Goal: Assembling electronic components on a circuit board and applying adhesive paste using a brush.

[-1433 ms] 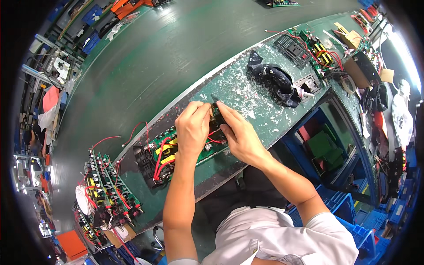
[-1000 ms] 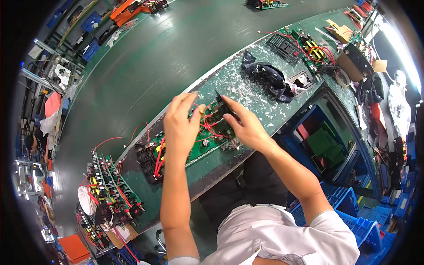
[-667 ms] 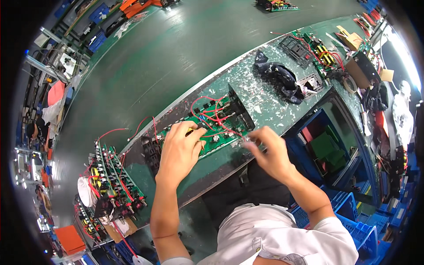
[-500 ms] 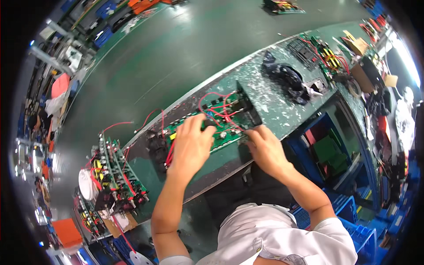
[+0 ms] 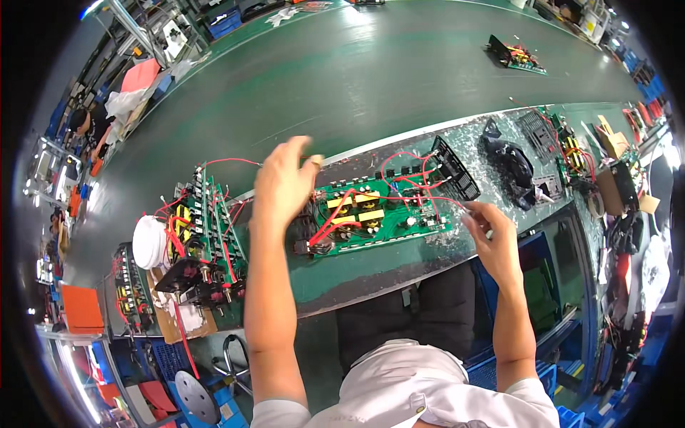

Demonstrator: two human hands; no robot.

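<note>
A green circuit board [image 5: 385,232] with yellow-wrapped transformers [image 5: 357,210] and red wires lies on the bench. A slotted black end panel [image 5: 455,170] stands at its right end. Beside that panel, my right hand [image 5: 496,246] pinches the end of a red wire [image 5: 446,200] that runs from the board. A small whitish spot shows under its fingers. My left hand [image 5: 282,182] is raised above the board's left end, smeared by motion. Something small and pale is at its thumb tip, too blurred to name. Black parts [image 5: 303,232] sit at the board's left end.
More circuit boards [image 5: 214,228] stand upright at the left, beside a white roll [image 5: 150,242]. Black plastic wrap [image 5: 510,164] lies on the bench at the right. Past the bench edge, another board assembly [image 5: 517,55] rests on the wide green surface [image 5: 399,78]. Blue crates are below right.
My left hand has lifted off the board and moved to its far left. My right hand has left the end panel and drawn a red wire rightward. The view has shifted.
</note>
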